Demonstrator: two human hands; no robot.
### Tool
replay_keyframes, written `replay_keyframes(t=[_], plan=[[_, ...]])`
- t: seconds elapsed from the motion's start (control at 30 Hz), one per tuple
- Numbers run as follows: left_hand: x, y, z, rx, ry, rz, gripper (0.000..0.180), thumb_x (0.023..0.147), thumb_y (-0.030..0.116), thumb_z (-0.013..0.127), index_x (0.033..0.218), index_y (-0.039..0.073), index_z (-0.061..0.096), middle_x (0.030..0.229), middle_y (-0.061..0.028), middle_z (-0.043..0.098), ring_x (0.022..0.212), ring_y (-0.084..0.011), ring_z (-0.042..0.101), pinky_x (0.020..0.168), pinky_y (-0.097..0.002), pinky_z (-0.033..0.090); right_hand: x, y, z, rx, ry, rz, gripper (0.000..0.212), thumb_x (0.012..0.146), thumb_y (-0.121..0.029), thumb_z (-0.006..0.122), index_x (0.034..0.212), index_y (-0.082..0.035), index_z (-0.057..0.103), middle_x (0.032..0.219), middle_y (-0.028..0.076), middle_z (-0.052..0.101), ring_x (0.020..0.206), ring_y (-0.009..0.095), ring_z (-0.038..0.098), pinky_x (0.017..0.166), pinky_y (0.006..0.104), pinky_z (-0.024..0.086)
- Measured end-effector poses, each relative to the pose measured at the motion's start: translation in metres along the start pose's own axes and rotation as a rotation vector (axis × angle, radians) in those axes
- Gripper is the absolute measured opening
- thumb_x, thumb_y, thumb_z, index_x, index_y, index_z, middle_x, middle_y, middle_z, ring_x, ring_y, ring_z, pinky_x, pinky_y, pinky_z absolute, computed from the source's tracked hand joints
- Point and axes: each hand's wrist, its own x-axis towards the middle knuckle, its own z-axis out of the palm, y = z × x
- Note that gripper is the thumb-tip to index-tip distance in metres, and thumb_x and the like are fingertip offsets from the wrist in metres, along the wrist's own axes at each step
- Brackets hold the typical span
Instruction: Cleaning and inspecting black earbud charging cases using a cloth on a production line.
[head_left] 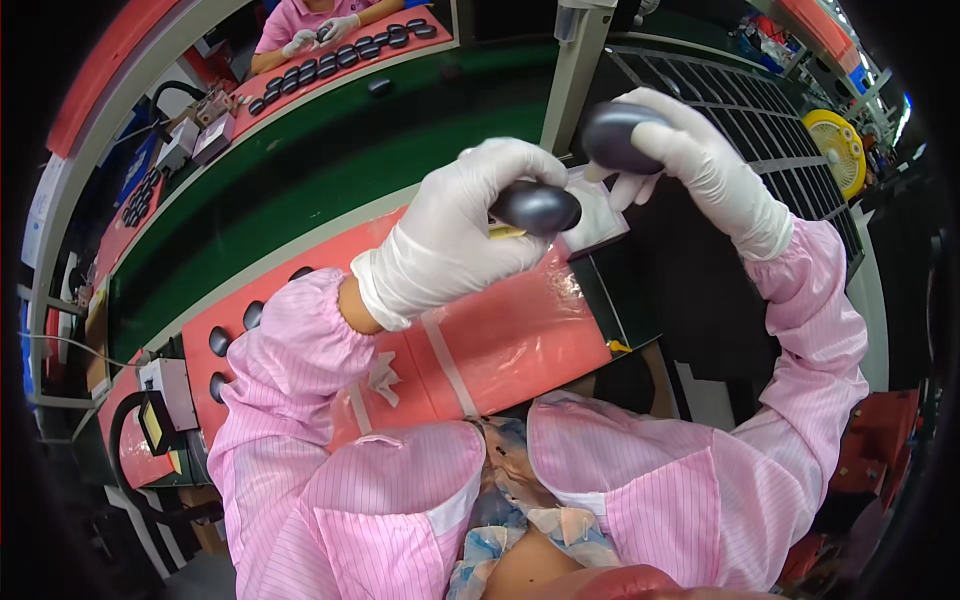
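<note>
My left hand (445,230), in a white glove, is closed around a dark glossy computer mouse (535,207) above the red work mat. Higher up and to the right, my gloved right hand (695,160) grips a second dark computer mouse (618,137), its fingers wrapped round the far side. The two mice are close together but apart. Beneath them, partly hidden by my hands, is a white box (597,218). More dark mice (219,341) lie on the mat beside my left sleeve.
A red mat (510,330) with a clear plastic sheet covers my bench. Crumpled white tissue (383,380) lies on it. Beyond runs a green conveyor belt (330,160); a co-worker's gloved hands (318,36) handle mice across it. A grey post (578,80) and yellow fan (836,153) stand right.
</note>
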Motion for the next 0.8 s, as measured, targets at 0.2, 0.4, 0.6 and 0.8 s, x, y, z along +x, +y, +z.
replay_keyframes(t=[0.2,0.4,0.6,0.8], plan=[[-0.006,-0.002,0.009,-0.604,0.087,-0.368,0.033,0.080,0.020,0.073,0.106,0.003,0.061,0.096,-0.0040,0.062,0.088,-0.0109,0.057,0.077,-0.0250,0.047,-0.022,-0.006,0.014,-0.036,-0.046,-0.256,0.047,0.088,-0.039,0.051,0.111,0.001,0.064,0.133,0.016,0.050,0.118,0.022,0.051,0.099,0.0302,0.037],[0.005,0.014,0.057,-1.090,0.403,-0.283,0.031,0.099,0.026,0.051,0.122,0.006,0.052,0.111,-0.0044,0.060,0.099,-0.0118,0.059,0.091,-0.0261,0.045,-0.046,0.004,0.055,0.341,0.085,-0.074,0.045,0.090,-0.033,0.050,0.115,0.002,0.060,0.143,0.010,0.037,0.119,0.018,0.045,0.098,0.0294,0.035],[0.002,0.002,0.081,-0.980,0.128,-0.327,0.045,0.102,0.033,0.040,0.134,0.002,0.045,0.118,-0.0082,0.056,0.106,-0.0162,0.058,0.080,-0.0273,0.048,-0.051,0.008,0.041,0.211,0.316,-0.194,0.040,0.094,-0.025,0.043,0.121,0.002,0.056,0.127,0.007,0.051,0.116,0.014,0.048,0.102,0.0275,0.032],[-0.052,0.013,0.057,-0.595,-0.116,-0.315,0.045,0.097,0.028,0.053,0.130,-0.003,0.046,0.114,-0.0143,0.059,0.108,-0.0237,0.058,0.092,-0.0326,0.046,-0.027,0.092,-0.160,-1.611,0.820,-0.339,0.034,0.097,-0.025,0.044,0.114,-0.003,0.063,0.130,0.022,0.051,0.120,0.035,0.049,0.104,0.0371,0.036]])
